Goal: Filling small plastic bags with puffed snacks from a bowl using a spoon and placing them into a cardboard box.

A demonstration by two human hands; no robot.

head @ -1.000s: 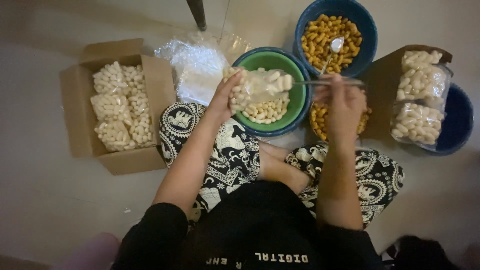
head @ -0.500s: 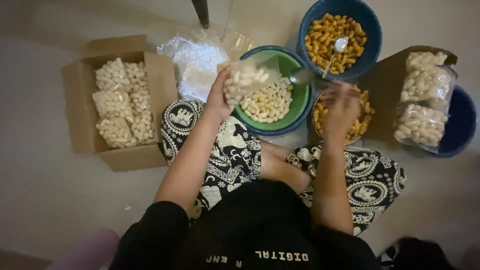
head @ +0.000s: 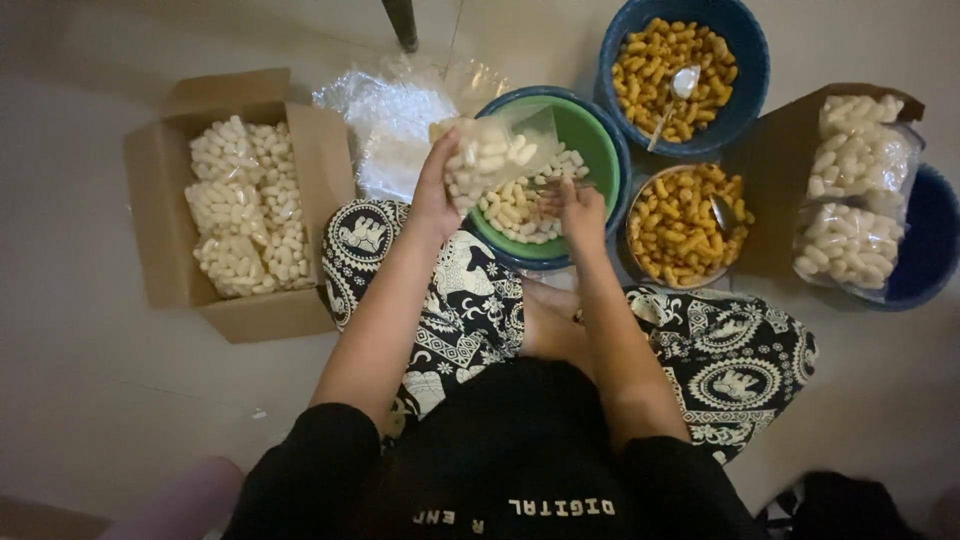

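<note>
Over the green bowl (head: 590, 150), your left hand (head: 437, 195) holds up a clear plastic bag (head: 495, 152) partly filled with pale puffed snacks, fingers closed around its lower left side. The bag hangs tilted above the bowl's near-left part, its open end toward the right. Your right hand (head: 578, 207) is lowered into the same bowl, among the pale snacks (head: 515, 205) lying there; its fingers are curled downward, and a thin metal handle appears to run beside them, but you cannot tell from this view exactly what they are pinching.

Just right of the green bowl sits a smaller round container of orange snacks (head: 680, 225) with a spoon (head: 720, 212) resting in it. Beyond it stands a blue bowl (head: 745, 60), also full of orange snacks, with a second spoon (head: 672, 95) lying on top. At far right, a cardboard box (head: 775, 190) holds filled bags of pale snacks (head: 850, 200), with a dark blue basin (head: 925, 250) behind it. At left, an open cardboard box (head: 165, 210) contains more packed bags of pale snacks (head: 240, 210). A loose heap of empty clear bags (head: 395, 125) lies on the floor between that box and the green bowl. You sit cross-legged, patterned trousers (head: 450, 300) beneath both forearms.
</note>
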